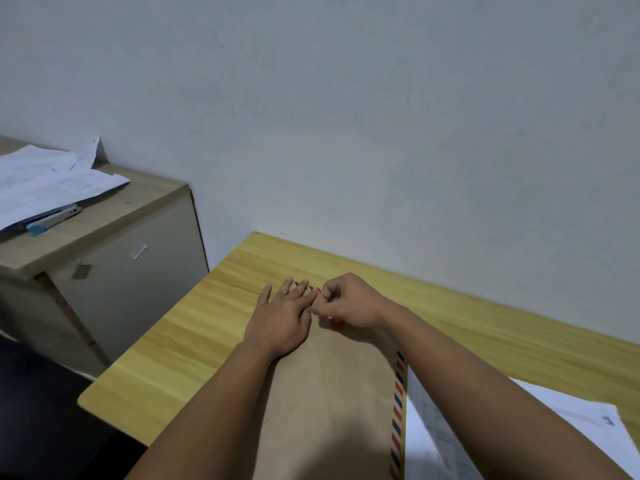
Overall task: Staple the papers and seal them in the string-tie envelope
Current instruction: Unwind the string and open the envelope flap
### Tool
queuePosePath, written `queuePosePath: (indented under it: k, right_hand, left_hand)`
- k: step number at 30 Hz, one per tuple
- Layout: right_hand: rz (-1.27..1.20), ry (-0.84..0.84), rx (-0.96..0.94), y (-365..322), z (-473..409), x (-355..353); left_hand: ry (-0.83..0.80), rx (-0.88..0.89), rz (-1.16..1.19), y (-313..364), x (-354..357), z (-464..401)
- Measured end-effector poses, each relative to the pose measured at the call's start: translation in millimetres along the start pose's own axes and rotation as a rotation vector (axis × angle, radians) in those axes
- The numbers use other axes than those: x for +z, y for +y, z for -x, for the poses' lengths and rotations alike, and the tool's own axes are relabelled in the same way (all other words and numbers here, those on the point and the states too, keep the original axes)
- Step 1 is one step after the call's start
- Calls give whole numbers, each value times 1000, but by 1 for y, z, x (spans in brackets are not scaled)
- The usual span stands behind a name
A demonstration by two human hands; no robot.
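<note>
A brown string-tie envelope [332, 393] with a red-and-blue striped border lies lengthwise on the wooden table [194, 327]. My left hand [282, 317] presses flat on its far end, fingers straight. Beside it, my right hand [349, 303] has its fingers curled and pinches something small at the flap, likely the tie string; the string itself is too thin to make out. A red closure disc [336, 323] peeks out under my right hand. White printed papers [446, 441] lie to the right of the envelope, partly under my right forearm.
The table's far edge meets a pale wall. To the left stands a low wooden cabinet [114, 258] carrying loose white sheets [45, 181] and a blue-and-white object [52, 220]. A dark floor gap lies between the cabinet and the table.
</note>
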State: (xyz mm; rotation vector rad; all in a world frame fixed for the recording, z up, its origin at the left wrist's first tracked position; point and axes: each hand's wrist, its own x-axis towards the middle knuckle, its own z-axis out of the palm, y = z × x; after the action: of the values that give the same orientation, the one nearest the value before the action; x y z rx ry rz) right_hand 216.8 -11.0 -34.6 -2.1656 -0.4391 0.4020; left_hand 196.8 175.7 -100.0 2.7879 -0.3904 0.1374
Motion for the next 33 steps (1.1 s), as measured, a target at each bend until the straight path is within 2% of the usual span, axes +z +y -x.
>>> queuePosePath:
  k: [3,6,12,16,20,23,25,29,33]
  right_hand:
    - [-175,-64,52,1,18,2]
    - [-156,-97,99,5,36,-6]
    - [212,167,100,26,45,-39]
    - [609,189,92,27,29,-54]
    - [642,281,106,22,6,-53]
    - [519,333,80,13,-8,-45]
    - [291,308,61,7,-11,-33]
    - [-388,127,144,-6,-3,-10]
    - [-554,-16,236,-4,22,3]
  left_hand:
    - [-3,-13,-6,2,-1,1]
    - [-3,-21,-9,1,-1,0]
    - [12,-16,2,1,1,1]
    - [15,-14,10,0,2,0]
    - [18,-15,3,1,2,0]
    - [16,-15,7,1,2,0]
    - [15,-13,7,1,1,-1]
    - [16,-3,12,0,2,0]
    - [11,-8,6,0,1,1]
